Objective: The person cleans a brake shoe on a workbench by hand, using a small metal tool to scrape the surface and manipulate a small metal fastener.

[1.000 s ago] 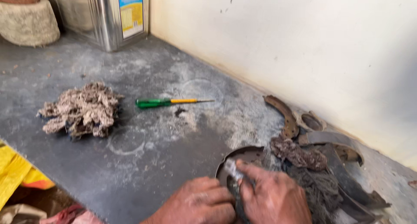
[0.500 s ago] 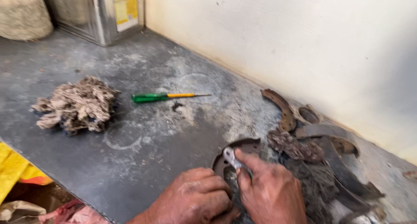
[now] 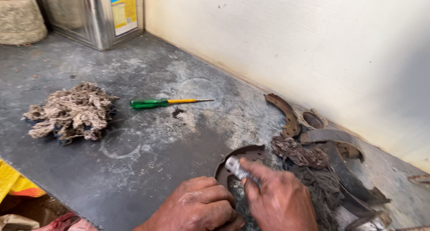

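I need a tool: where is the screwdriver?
Head view, left of centre: the screwdriver lies on the bench, between the rag wad and the brake shoe.

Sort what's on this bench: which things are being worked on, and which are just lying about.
In hand:
left hand
right hand
small metal cylinder
round dark plate

Lying about:
green-handled screwdriver
wad of cotton waste
curved brake shoe
metal tin

One screwdriver (image 3: pixel 166 102) — two hands (image 3: pixel 197 208).
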